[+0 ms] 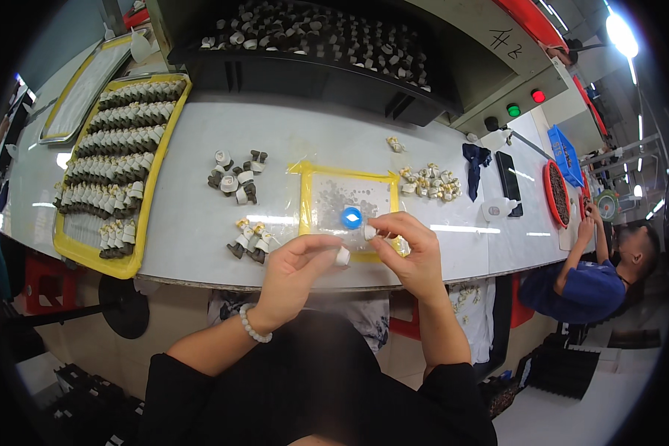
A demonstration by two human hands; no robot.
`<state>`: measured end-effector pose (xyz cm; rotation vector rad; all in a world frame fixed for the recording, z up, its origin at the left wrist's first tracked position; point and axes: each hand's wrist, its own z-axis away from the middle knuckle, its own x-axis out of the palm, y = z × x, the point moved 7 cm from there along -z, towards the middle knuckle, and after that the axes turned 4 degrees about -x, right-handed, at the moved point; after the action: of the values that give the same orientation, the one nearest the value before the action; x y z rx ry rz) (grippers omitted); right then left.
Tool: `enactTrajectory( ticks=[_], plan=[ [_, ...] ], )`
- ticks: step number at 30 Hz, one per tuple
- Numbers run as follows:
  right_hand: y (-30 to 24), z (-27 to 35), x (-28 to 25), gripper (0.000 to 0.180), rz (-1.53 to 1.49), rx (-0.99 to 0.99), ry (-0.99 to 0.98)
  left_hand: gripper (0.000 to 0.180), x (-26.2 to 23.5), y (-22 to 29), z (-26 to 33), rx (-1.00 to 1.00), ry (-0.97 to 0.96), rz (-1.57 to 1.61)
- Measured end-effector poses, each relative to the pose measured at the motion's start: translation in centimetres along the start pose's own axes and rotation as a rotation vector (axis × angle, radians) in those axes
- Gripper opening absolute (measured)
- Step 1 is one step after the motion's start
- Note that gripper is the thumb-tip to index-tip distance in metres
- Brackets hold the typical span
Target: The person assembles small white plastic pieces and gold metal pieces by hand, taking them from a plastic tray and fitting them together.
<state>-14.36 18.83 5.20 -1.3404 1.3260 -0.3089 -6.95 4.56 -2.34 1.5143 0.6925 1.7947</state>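
My left hand pinches a small white figurine part between thumb and fingers. Just to its right, my right hand grips another small white figurine part; the fingers cover some of each piece. Both hands are above the near edge of a yellow-taped work area. Inside that area, beside my right fingertips, sits a round blue cap-like thing with a white middle. Left of my hands lie a few joined figurines with dark legs. Farther back are white-and-dark leg parts; to the right are white-and-gold upper parts.
A yellow-rimmed tray at left holds rows of figurines. A black bin full of parts stands at the back under a machine with buttons. To the right are a white bottle, a red basin and another person.
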Motion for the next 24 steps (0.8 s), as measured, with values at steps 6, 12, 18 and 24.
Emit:
enactTrajectory(
  ticks=[6,12,18,24],
  plan=[
    [-0.5,-2.0,0.5,0.025,0.409,-0.29,-0.018,0.015,-0.2,-0.1,-0.1,0.019,0.008,0.03],
    [-1.3,-2.2,1.2,0.025,0.52,-0.397,-0.051,0.021,-0.4,-0.1,0.1,-0.022,0.001,-0.008],
    [-1.2,-2.1,1.1,0.025,0.48,-0.348,-0.037,0.023,-0.5,0.0,0.1,-0.02,0.001,0.074],
    [-0.4,-0.5,0.8,0.023,-0.051,0.007,-0.066,0.022,-0.4,0.1,-0.1,-0.025,-0.007,0.091]
  ],
)
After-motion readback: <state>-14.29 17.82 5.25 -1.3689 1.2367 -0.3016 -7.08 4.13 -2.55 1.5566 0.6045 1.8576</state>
